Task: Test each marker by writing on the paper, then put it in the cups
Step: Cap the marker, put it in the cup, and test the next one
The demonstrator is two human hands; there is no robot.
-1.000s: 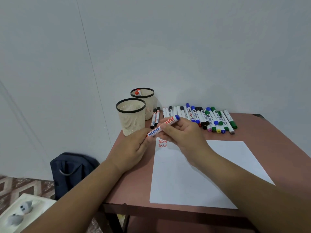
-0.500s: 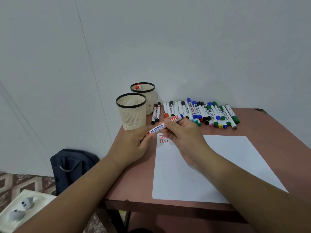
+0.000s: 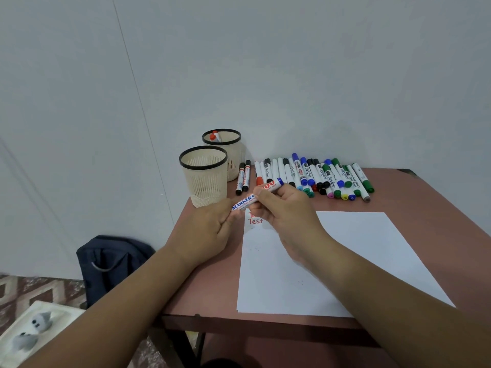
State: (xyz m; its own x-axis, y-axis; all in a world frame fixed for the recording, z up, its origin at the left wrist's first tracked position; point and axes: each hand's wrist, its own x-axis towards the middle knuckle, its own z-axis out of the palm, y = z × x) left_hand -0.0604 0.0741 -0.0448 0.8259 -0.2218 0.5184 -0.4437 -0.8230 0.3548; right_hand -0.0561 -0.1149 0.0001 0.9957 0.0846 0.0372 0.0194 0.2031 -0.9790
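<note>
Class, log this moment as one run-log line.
hands: both grip blue marker | above paper | cups: untouched

Both forearms stretched forward — left hand (image 3: 210, 229) and right hand (image 3: 285, 208) close together, fingers curled in a grip.

Plain room, likely home or office, bare white wall (image 3: 292, 62), small reddish table (image 3: 425, 203), patterned floor (image 3: 39, 288), backpack (image 3: 111, 264)
</note>
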